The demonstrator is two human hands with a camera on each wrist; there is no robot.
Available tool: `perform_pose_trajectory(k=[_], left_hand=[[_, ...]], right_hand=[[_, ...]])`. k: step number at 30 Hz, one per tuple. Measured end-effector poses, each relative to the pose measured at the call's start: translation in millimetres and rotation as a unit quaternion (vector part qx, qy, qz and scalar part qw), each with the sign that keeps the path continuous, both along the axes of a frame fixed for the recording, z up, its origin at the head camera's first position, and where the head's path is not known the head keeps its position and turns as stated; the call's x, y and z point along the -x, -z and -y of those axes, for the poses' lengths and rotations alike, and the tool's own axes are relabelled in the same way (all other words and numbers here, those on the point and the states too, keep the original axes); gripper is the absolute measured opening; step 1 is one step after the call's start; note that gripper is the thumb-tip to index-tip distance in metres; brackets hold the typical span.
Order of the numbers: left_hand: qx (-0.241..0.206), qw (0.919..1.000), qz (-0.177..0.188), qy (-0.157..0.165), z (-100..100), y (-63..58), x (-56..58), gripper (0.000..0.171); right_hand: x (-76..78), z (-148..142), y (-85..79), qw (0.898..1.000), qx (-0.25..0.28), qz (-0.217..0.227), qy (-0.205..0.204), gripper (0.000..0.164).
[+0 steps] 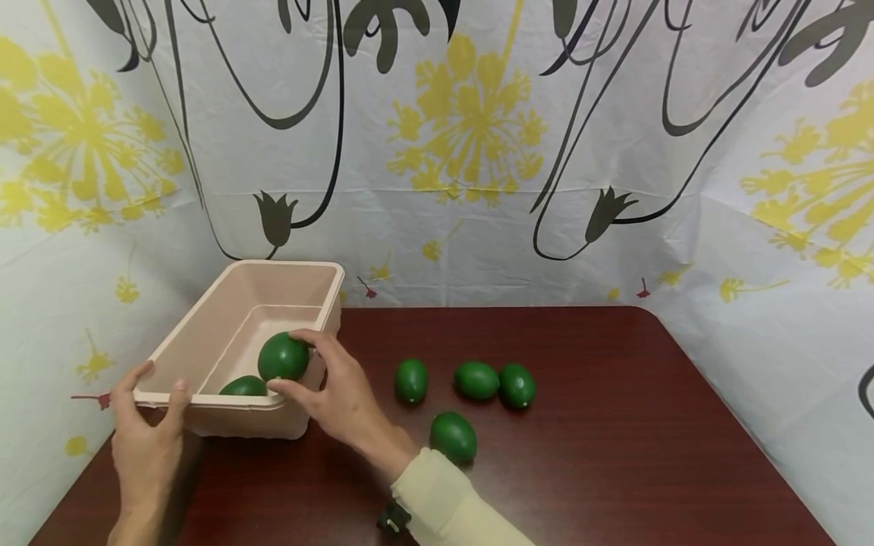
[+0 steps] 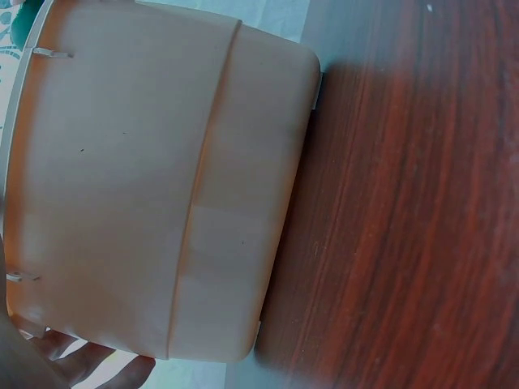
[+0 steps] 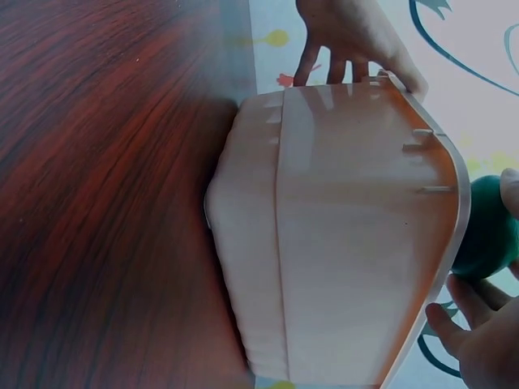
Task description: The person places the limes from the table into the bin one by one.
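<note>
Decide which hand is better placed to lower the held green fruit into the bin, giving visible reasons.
Probably the right hand: it pinches the green fruit at the opening of the bin. The left hand grips the bin's near left corner, so it seems better suited to steadying.

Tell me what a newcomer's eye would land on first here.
Probably the glossy green fruit pinched in the right hand at the near right corner of the beige bin. Next, the four loose fruits on the dark red table, right of the bin. Behind, the big yellow flower prints on the white backdrop.
</note>
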State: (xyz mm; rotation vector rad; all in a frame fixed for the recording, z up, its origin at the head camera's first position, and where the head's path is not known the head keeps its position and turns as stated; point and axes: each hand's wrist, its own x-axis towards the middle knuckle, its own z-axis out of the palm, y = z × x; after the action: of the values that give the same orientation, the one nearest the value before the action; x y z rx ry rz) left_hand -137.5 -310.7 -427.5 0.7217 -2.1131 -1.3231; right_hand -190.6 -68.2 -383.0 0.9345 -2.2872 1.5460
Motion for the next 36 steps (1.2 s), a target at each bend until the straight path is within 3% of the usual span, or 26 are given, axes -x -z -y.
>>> perform_pose_trajectory(k=[15, 20, 36], left_hand=[[-0.002, 1.0, 0.005, 0.002, 1, 0.4, 0.4, 0.066], [-0.002, 1.0, 0.002, 0.001, 1, 1.3, 0.7, 0.066], [0.0, 1.0, -0.001, 0.002, 1, 1.3, 1.5, 0.065]], right_hand=[[2.9, 6, 0.9, 1.0, -0.013, 0.007, -0.006, 0.058], [4.9, 4, 4.6, 1.0, -0.02, -0.015, 0.002, 0.051], [10.3, -7, 10.1, 0.999, 0.019, -0.023, -0.015, 0.045]])
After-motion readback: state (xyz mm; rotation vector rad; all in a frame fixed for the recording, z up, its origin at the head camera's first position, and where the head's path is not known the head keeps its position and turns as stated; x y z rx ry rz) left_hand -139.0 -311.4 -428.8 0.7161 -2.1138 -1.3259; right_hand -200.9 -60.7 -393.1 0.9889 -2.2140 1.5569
